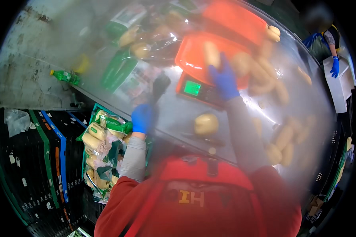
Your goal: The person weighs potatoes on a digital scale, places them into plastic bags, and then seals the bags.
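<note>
Through a hazy lens, my right hand (224,79), in a blue glove, reaches over an orange weighing scale (182,65) with a lit green display. Its fingers close around the lower end of a pale oblong vegetable (212,54), perhaps a butternut squash, at the tray. My left hand (142,117), also blue-gloved, is at the table's near left edge, beside a crate (84,158) of bagged pale vegetables. Its fingers are blurred. A dark elongated shape (160,85) lies just beyond it. Another pale squash-like vegetable (206,124) rests on the metal table between my arms.
More pale vegetables (261,75) are piled right of the scale, with others (283,144) nearer. Green-and-clear bags (118,69) lie at the left. A second orange tray (235,19) stands behind. Black stacked crates (31,166) flank the left. A co-worker's gloved hand (335,67) shows far right.
</note>
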Tool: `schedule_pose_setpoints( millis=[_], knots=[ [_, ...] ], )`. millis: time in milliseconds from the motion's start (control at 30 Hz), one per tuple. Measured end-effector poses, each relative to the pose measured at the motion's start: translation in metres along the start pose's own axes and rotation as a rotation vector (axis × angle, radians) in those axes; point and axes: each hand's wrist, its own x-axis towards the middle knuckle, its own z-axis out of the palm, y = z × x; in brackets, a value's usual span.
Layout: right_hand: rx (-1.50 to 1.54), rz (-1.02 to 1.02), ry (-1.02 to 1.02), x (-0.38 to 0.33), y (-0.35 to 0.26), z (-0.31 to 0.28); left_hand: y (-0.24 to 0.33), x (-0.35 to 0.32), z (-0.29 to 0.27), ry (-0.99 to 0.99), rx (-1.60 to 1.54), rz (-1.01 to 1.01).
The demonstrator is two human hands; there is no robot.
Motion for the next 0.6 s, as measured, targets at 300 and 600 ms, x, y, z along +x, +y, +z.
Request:
schedule_pose_setpoints(
  millis=[300,600],
  knots=[
    [1.018,0.415,-0.289,-0.014,-0.010,-0.034,0.047,0.028,-0.016,-0.076,0.127,0.085],
    [0.789,0.417,-0.701,-0.076,-0.028,0.028,0.071,0.038,-0.011,-0.408,0.087,0.231]
  ],
)
